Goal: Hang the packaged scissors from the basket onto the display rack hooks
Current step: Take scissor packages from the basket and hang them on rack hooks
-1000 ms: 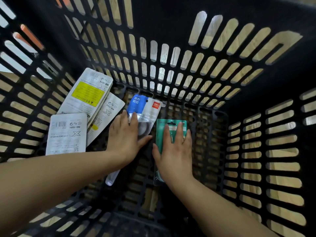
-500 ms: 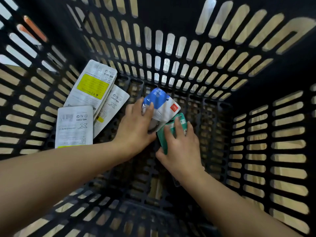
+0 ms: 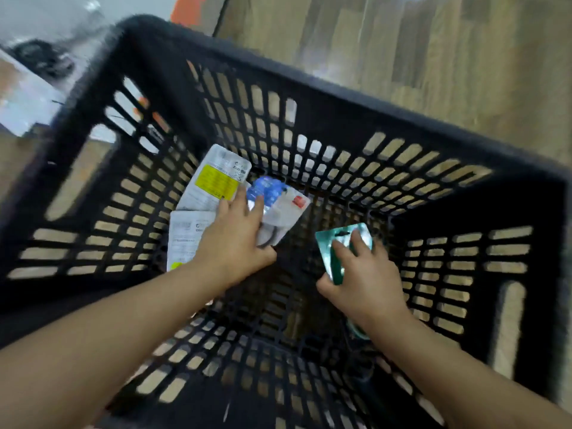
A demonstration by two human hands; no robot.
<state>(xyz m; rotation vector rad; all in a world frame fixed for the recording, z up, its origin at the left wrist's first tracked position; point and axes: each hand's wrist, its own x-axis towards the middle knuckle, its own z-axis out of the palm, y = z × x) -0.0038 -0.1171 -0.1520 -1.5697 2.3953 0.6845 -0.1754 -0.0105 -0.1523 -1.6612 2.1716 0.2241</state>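
Both my hands are inside a black slotted basket point(image 3: 325, 119). My left hand point(image 3: 232, 243) grips a blue-and-white scissors pack point(image 3: 284, 209), raised off the basket floor. My right hand point(image 3: 362, 274) grips a green scissors pack point(image 3: 334, 252), thumb under it and fingers over its face. A white pack with a yellow label point(image 3: 216, 181) and another white pack point(image 3: 185, 236) lie against the basket's left wall. The display rack is out of sight.
A wooden floor point(image 3: 433, 51) surrounds the basket. An orange and white surface point(image 3: 31, 97) and a dark blurred object point(image 3: 43, 57) sit beyond the basket's left rim. The whole view is blurred by motion.
Both hands have closed on their packs and lifted them, moving apart. The view has pulled back and up, so the basket rim and floor now show.
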